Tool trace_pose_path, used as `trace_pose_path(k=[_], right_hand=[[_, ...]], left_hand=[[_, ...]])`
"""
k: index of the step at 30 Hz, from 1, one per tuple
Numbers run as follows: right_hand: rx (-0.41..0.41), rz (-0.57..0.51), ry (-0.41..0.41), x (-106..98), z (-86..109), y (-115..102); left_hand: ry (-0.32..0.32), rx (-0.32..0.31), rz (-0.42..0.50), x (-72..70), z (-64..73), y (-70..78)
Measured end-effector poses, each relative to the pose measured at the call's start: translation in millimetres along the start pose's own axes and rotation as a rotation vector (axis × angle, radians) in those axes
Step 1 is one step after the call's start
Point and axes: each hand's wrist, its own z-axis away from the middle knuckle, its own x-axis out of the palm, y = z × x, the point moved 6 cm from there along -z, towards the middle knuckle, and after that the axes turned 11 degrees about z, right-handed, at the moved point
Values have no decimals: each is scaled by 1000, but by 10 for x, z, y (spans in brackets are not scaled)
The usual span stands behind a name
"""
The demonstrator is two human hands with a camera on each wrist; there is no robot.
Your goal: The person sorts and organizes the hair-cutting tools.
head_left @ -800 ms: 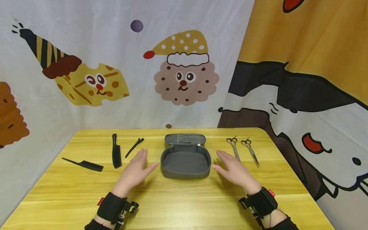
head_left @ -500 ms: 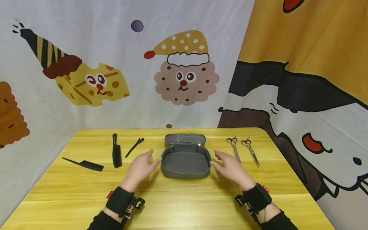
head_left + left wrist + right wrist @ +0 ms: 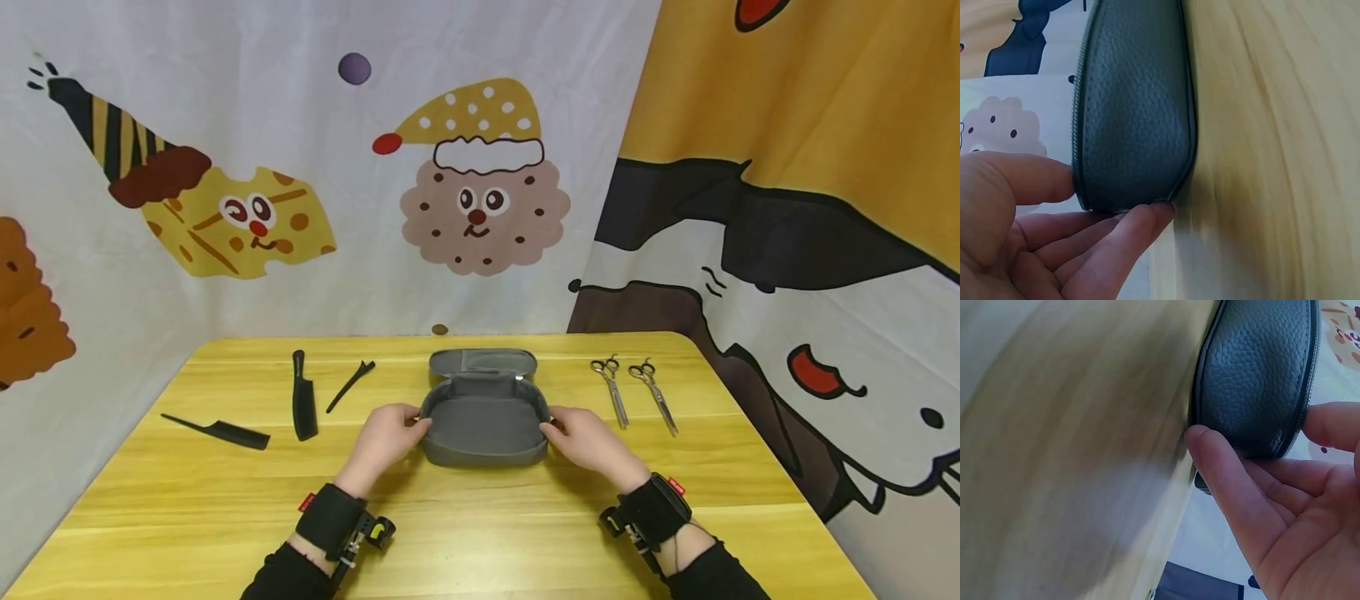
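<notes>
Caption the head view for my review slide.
Left hand and right hand grip an open gray case flanked by combs, a hair clip and scissors.

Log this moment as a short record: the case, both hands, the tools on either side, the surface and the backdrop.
case: gray, lid open at the far side
left hand: grips the case's left end
right hand: grips its right end
left of case: tail comb, handled comb, hair clip, all black
right of case: inner scissors, outer scissors
surface: yellow wood-grain table
backdrop: cartoon-print cloth
</notes>
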Motion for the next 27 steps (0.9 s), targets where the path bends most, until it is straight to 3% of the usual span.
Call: trace_pose_path(k=[16,27], right_hand=[[-1,4,-32,30,-46,-60],[-26,11,-9,45,-77,-62]], left_hand=[[15,-27,11,-64,0,-49],[13,-39,16,-65,-32,-70]])
